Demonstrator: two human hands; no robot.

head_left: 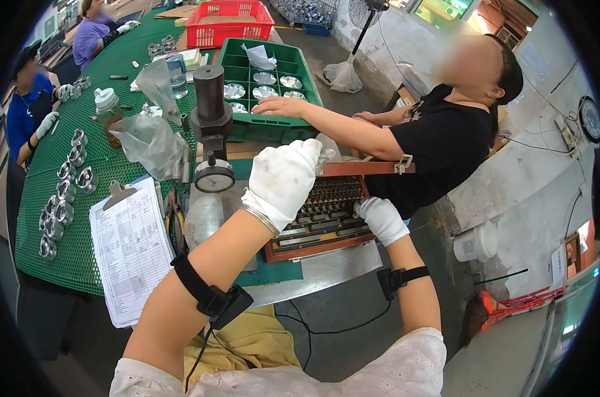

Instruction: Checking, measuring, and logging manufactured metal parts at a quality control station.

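A reddish-brown wooden gauge block case [268, 253] lies open on the bench in front of me, its rows of steel gauge blocks [323, 225] showing. Its raised lid [369, 169] has a metal clasp at the right end. My left hand [283, 180], in a white glove, is closed at the lid's left end; its fingertips are partly hidden. At the case's right edge, my gloved right hand [381, 220] curls its fingers around the side. Just left of my left hand stands a dark gauge stand [210, 106] with a round dial gauge [214, 176].
A clipboard with a paper form [131, 248] lies at left, beside several shiny metal parts [65, 192] on green mesh. Beyond are plastic bags [151, 142], a green divided crate [267, 126] and a red basket [228, 23]. A co-worker in black [439, 142] reaches into the crate; two others sit far left.
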